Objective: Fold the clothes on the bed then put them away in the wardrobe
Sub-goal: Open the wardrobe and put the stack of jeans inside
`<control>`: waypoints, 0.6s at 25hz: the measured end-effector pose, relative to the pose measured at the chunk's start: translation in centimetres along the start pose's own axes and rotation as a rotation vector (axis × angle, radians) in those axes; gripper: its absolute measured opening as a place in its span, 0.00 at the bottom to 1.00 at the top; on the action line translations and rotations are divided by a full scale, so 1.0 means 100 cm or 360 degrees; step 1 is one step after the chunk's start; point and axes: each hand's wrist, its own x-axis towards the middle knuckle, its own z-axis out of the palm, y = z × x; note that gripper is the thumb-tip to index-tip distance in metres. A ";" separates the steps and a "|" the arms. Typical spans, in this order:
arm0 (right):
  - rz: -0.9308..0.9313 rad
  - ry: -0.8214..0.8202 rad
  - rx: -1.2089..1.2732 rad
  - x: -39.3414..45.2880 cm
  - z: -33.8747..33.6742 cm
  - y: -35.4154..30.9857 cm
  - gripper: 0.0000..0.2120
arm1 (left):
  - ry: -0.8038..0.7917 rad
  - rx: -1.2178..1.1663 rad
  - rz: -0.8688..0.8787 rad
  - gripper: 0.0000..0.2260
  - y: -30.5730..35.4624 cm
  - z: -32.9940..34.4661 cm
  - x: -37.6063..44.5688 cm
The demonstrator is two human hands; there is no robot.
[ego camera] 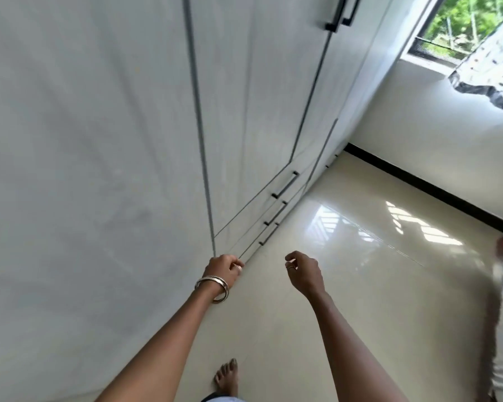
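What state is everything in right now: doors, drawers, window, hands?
Wardrobe doors: shut.
Drawers: shut.
Window: cannot tell if open.
Curtain: lifted to one side.
Left hand: loosely curled, empty, near the wardrobe's base.
Right hand: loosely curled, empty.
Floor: glossy, sunlit.

A glossy cream tiled floor mirrors bright window light. Black skirting edges the plain white wall. An open window shows greenery beside a patterned curtain.

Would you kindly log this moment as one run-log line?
left hand: at wardrobe door edge, fingers curled | right hand: empty, loosely curled, over floor | drawers: closed | clothes: none visible
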 end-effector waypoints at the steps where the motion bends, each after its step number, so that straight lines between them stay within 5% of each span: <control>1: 0.0021 -0.0087 -0.0055 0.016 -0.012 0.006 0.11 | 0.0047 0.0032 0.0000 0.08 0.017 0.003 0.020; 8: -0.0132 -0.0280 -0.0323 0.153 -0.073 0.023 0.18 | -0.0087 0.0345 0.0011 0.23 0.119 0.028 0.159; 15: -0.0759 -0.0634 -0.0851 0.351 -0.074 -0.006 0.26 | -0.0200 0.0451 -0.0213 0.30 0.168 0.069 0.297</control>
